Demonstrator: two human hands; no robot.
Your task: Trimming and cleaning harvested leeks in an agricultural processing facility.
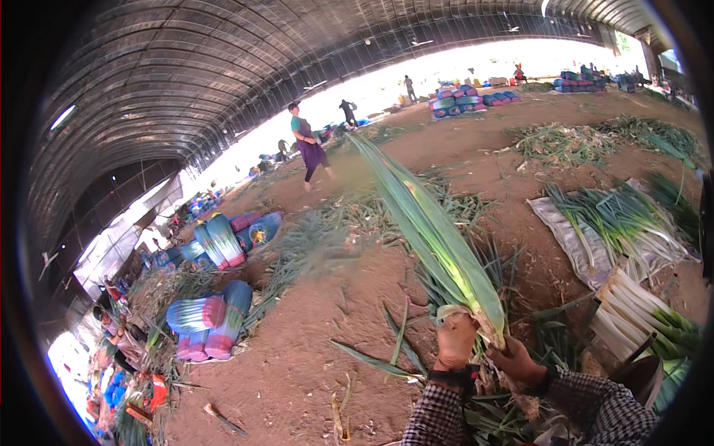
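A large leek (440, 245) with broad green leaves points up and away from me, its root end near my body. My left hand (456, 340) is closed around the leek and some peeled leaf at its lower stem. Against the root end, my right hand (516, 359) grips the base, its fingertips partly hidden. Loose brown outer leaves hang below my hands. To the right, trimmed leeks with white stems (630, 301) lie stacked, and more leeks (625, 217) rest on a pale woven sack (558, 240).
Leaf trimmings (307, 245) lie across the dirt floor ahead, with another heap (563, 142) farther right. Net-wrapped leek bundles (209, 320) sit at the left. A person in an apron (307, 142) stands ahead; another person (120, 334) is at far left.
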